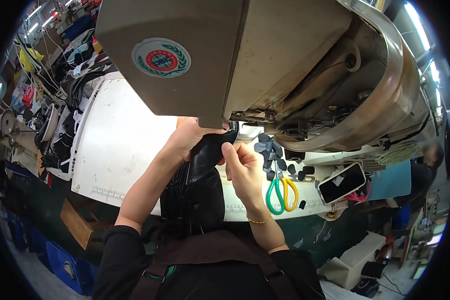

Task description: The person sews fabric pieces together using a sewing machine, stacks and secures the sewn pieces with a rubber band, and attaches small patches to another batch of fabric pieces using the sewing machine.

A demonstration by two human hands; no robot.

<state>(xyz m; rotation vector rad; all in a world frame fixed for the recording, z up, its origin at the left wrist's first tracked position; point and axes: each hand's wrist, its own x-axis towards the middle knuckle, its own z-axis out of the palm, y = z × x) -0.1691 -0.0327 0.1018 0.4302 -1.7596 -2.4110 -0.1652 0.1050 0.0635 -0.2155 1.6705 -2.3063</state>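
Note:
A glossy black piece, leather-like [205, 157], passes up under the head of a sewing machine [175, 95]. My left hand [190, 136] grips its upper left side, with the fingertips partly hidden behind the machine head. At the right edge of the piece is my right hand [244, 167], thumb raised and fingers curled closed. Whatever sits between those fingers is too hidden to make out. More black pieces [172, 195] are stacked below, at the table's front edge and over my lap. The needle area is mostly covered.
Scissors with green and yellow handles [281, 195] lie right of my right hand, beside several small black cut pieces [269, 150]. Farther right rests a phone [342, 182]. The white table [110, 145] carries a printed ruler along its front edge. Black materials [60, 145] crowd the left.

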